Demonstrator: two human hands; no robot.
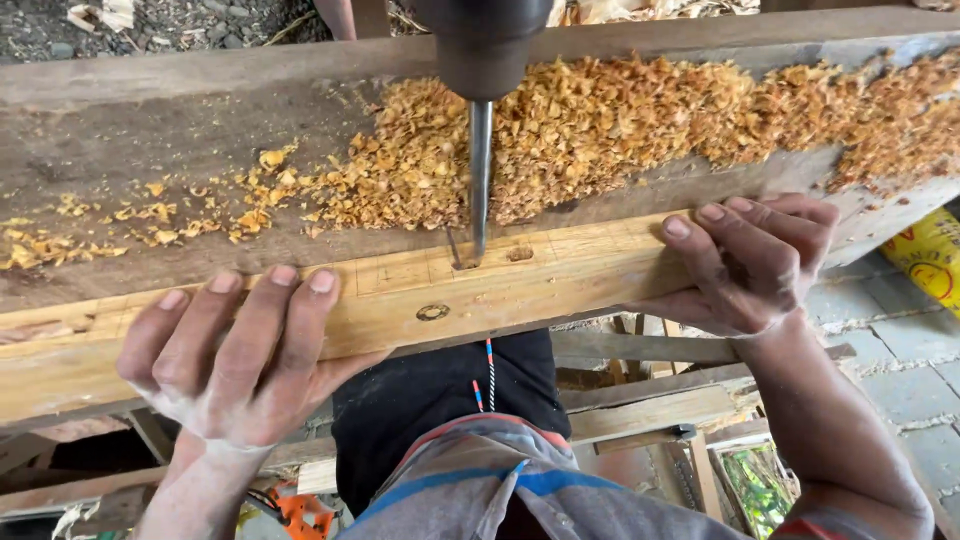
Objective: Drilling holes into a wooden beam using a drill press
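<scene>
A long pale wooden plank (560, 275) lies edge-up across the view, with pencil lines marked on its top face. My left hand (230, 355) grips its near edge at the left, fingers curled over the top. At the right, my right hand (750, 265) grips the same plank in the same way. Between the hands a steel bit (480, 180) comes straight down from a dark machine head (485, 45) and meets the plank at a small square cut (465, 262). A shallow oval hole (519, 254) sits just right of the bit.
Behind the plank lies a wide grey timber bed (150, 150) heaped with orange wood chips (600, 130). Below are wooden frame rails (650, 405), an orange tool (300, 510), a paved floor (900, 360) and a yellow bag (930, 255).
</scene>
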